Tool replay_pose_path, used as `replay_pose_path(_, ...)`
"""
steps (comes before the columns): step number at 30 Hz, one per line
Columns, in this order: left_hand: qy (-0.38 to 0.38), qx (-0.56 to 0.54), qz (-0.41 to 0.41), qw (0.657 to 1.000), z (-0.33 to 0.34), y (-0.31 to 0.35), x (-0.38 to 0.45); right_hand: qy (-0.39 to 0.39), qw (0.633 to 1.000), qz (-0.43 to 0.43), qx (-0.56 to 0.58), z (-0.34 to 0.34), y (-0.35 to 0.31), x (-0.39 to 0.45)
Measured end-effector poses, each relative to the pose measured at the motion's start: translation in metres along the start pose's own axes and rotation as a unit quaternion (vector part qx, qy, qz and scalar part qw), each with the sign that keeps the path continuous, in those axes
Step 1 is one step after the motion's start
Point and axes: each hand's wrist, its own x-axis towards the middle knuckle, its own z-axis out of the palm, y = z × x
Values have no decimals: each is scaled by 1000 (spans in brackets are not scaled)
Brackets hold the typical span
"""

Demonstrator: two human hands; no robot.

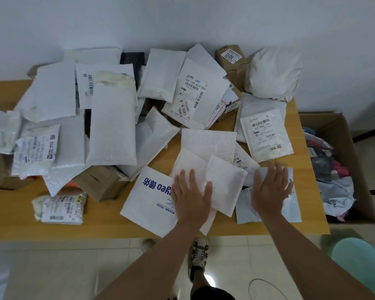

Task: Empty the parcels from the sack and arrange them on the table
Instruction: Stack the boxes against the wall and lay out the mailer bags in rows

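Arranging now: my left hand (191, 192) lies flat on a small white mailer (224, 185), and my right hand (271, 188) lies flat on a crumpled grey bag (268, 208). Neither grip holds anything. Parcels cover the table (108, 224). Next, I think, slide these apart.

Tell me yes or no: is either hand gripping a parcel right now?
No: the left hand and the right hand both lie flat, fingers spread, on white padded mailers on the wooden table.
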Motion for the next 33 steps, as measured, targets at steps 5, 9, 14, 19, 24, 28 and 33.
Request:
replay_pose_path(5, 19, 44, -89, 995, -13, -53, -3, -107, 942, -286, -137, 31, -41, -38)
replay_pose_path(9, -48, 54, -130, 989, -12, -76, -12, -176, 937, -263, -146, 38, -35, -36)
replay_pose_path(14, 3, 58, -65, 996, -30, -56, 7, -101, 948, -286, -96, 16, -88, -3)
replay_pose_path(19, 64, 47, 39, 996, -72, -26, 81, -46, 969, -232, -65, -5, -190, 117)
replay_pose_path(24, 58, 92, 105, 988, -102, 1, 166, -140, 966, -191, -105, 1, -235, 184)
replay_pose_path(28, 20, 69, 89, 993, -94, 3, 173, -105, 962, -220, -127, 18, -215, 150)
replay_pose_path(33, 31, 91, 4, 995, -73, -21, 132, 1, 976, -194, -103, 24, -170, 97)
